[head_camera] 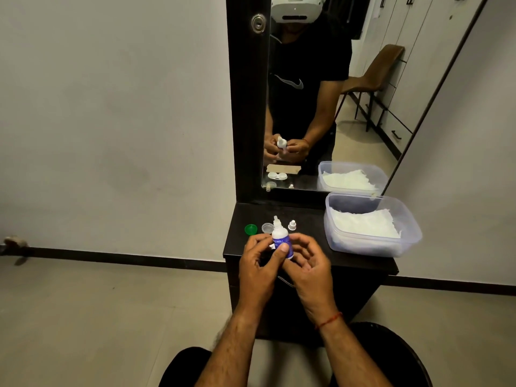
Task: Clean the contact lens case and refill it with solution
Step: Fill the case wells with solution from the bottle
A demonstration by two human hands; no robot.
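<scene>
Two hands meet on the solution bottle (pixel 280 240), held above the front of the dresser top (pixel 310 216). The left hand (pixel 259 263) grips it, thumb laid flat across the blue label and the other fingers curled round the near side. The right hand (pixel 310 263) curls its fingers round the far side and base, a little spread. The nozzle is bare and points up and away.

The bottle's white cap (pixel 292 224) stands just behind, and a green lid (pixel 250 229) and a clear lid (pixel 267 227) lie side by side to the left. The lens case (pixel 277 175) is hidden behind the hands in the direct view. Only the mirror (pixel 321 93) shows it, lying open on the dresser top below the bottle.

The step in hand looks like dosing the wells. It calls for one hand to free itself and steady the case while the other tips the nozzle down over one well. A slow squeeze from the thumb should do, since a soft bottle spurts if pinched hard. The tip should stay just off the plastic to keep it clean. Spills can go to the tissue (pixel 363 223) in the plastic tub (pixel 413 230) at the right.
</scene>
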